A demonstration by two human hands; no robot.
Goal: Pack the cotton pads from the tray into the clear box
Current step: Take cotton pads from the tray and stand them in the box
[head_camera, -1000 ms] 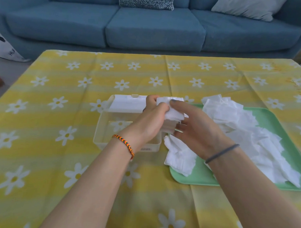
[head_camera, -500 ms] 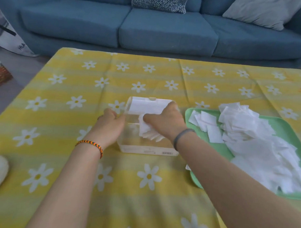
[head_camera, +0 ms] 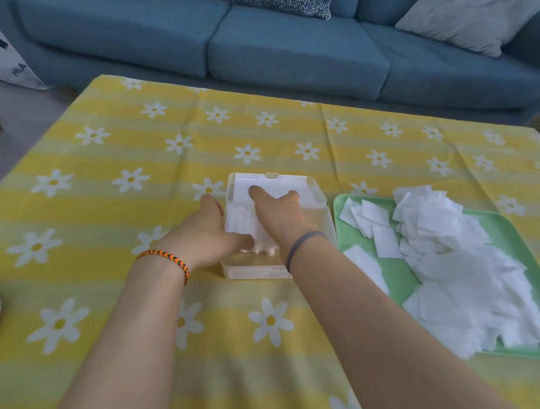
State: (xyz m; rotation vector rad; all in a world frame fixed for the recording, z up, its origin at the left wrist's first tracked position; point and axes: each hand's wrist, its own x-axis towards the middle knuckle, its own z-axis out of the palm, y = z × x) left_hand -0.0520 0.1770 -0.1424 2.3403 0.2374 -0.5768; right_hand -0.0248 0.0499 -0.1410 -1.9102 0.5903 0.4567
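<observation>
A blue sofa [head_camera: 268,48] runs along the far side, and in front of you the table wears a yellow daisy-print tablecloth [head_camera: 142,157]. The clear box [head_camera: 325,218] sits at the middle with its lid tipped up at the far edge, and the green tray [head_camera: 413,279] lies just to its right, heaped with loose cotton pads [head_camera: 462,266]. Your right hand [head_camera: 277,217] is inside the box, fingers stretched flat, pressing on a small stack of pads [head_camera: 239,221] standing on edge at the left end; it grips nothing. Your left hand [head_camera: 206,232] lies open against the box's left wall, thumb across the near side, bracing it. Keep that brace firm, push the stack square against the left wall so the pads stay upright, and lift your right hand straight up, or they will probably topple.
</observation>
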